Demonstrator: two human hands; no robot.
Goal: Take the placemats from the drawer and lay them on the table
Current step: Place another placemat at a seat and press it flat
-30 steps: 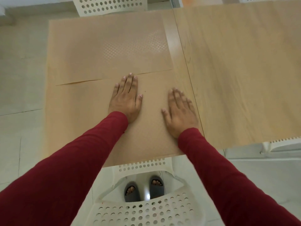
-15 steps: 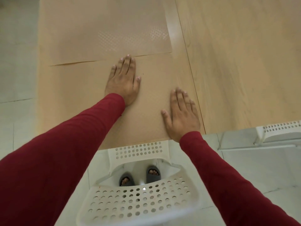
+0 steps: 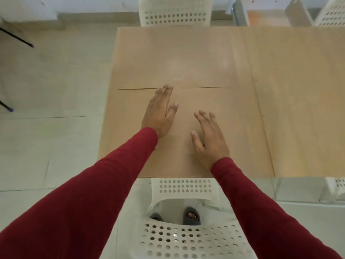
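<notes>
Both arms wear long, close-fitting sleeves of plain dark red cloth, with no print, seam trim or buttons showing. The left sleeve [image 3: 97,199] enters from about 7 o'clock and narrows to a plain cuff at the wrist; soft folds crease it near the elbow. The right sleeve [image 3: 261,208] enters from about 5 o'clock and ends in the same plain cuff. The left hand [image 3: 160,113] and the right hand [image 3: 209,136] are bare, without rings, watch or gloves; the nails are short. At 6 o'clock, two feet wear dark grey open-toed slide sandals [image 3: 191,215], toes showing.
</notes>
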